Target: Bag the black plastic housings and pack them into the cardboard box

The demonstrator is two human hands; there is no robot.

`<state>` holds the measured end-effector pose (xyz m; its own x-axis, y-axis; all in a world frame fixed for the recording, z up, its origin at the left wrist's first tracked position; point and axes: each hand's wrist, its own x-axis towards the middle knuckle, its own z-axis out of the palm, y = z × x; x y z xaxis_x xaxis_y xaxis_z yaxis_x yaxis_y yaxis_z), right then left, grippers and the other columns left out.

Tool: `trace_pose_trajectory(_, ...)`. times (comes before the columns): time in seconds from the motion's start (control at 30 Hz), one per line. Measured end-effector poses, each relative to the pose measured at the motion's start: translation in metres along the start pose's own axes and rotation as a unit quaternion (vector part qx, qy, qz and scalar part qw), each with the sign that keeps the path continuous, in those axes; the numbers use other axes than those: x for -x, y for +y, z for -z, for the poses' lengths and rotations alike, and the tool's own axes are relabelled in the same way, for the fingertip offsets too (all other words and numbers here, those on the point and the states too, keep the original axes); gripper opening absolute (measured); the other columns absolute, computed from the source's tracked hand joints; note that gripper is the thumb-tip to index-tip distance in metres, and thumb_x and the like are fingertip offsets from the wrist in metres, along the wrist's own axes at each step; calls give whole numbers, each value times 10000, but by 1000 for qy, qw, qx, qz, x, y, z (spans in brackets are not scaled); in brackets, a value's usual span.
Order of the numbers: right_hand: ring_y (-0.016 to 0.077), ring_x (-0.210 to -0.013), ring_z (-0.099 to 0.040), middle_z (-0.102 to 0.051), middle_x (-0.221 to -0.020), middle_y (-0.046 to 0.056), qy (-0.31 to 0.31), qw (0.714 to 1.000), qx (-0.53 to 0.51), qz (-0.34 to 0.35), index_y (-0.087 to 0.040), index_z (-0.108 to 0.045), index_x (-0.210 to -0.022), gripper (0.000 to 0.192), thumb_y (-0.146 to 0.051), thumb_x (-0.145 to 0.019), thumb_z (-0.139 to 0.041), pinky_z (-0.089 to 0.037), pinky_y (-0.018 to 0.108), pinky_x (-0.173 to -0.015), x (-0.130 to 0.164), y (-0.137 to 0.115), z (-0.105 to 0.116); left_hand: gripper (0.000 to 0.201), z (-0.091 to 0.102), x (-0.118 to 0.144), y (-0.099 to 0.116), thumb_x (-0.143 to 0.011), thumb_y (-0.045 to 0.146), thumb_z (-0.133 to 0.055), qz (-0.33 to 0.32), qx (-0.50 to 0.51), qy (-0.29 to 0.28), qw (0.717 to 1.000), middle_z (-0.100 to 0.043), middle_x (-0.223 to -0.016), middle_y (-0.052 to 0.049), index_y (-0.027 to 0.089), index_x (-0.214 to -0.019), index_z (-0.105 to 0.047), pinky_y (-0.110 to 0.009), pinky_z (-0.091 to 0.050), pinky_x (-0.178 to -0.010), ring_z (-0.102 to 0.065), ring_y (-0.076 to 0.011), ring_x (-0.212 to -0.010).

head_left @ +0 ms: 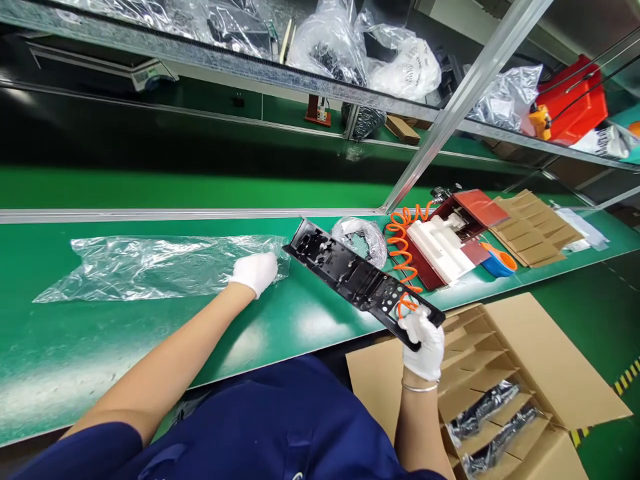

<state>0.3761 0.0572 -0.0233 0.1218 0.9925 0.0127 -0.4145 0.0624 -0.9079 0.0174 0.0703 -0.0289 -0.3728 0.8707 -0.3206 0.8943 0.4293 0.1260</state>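
My right hand, in a white glove, grips the near end of a long black plastic panel and holds it slanted above the green table. My left hand, also gloved, pinches the right end of a long clear plastic bag that lies flat on the table. The panel's far end points toward the bag's opening, a short gap away.
An open cardboard box with dividers and bagged black parts stands at lower right. Beyond the panel lie a crumpled clear bag, an orange coiled hose, a white and red fixture, a blue tape roll and cardboard dividers.
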Motion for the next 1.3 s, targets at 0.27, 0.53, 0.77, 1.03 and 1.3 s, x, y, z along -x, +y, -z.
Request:
trace_pose_trajectory(0.27,76,-388,-375,-375,-403,-104,-76,993,74,-52,-208,-523,-688,380,-430,-733,-828,-459,236,-515,-2,4,-10,445,8,34,-16,-998,349,-269,39,-11,70,997,-770,-926,-180,146,-1170,-626,-389,-510,-744,-750,-354,-935)
trace_pose_trajectory(0.53,51,-379,-268,-322,-437,-133,-82,987,47,-128,-202,-570,-783,294,-395,-755,-791,-467,235,-512,-6,8,-11,454,-11,65,-29,-1012,379,-268,12,-81,107,991,-766,-879,-121,196,-1002,-683,-334,-383,-612,-745,-320,-880)
trace_pose_trajectory(0.77,15,-375,-177,-251,-452,-162,-70,978,-8,-197,-203,-496,-765,381,-347,-679,-838,-394,178,-465,0,23,-24,441,-21,79,-33,-1010,388,-310,10,-52,137,989,-778,-848,-96,203,-930,-703,-313,-298,-570,-729,-261,-808)
trace_pose_trajectory(1.03,33,-382,-155,-239,-450,-158,-81,975,8,-205,-218,-479,-780,349,-348,-713,-796,-320,213,-443,14,30,-49,419,-24,82,-36,-993,359,-360,-43,-34,189,980,-765,-802,-87,204,-782,-687,-323,-275,-564,-699,-235,-744)
trace_pose_trajectory(1.3,30,-410,-173,-248,-462,-164,-57,967,-21,-248,-235,-379,-761,472,-383,-692,-821,-353,193,-492,41,62,-92,377,-36,100,-7,-982,307,-433,-187,0,181,966,-741,-723,-89,203,-777,-731,-334,-327,-578,-690,-240,-673)
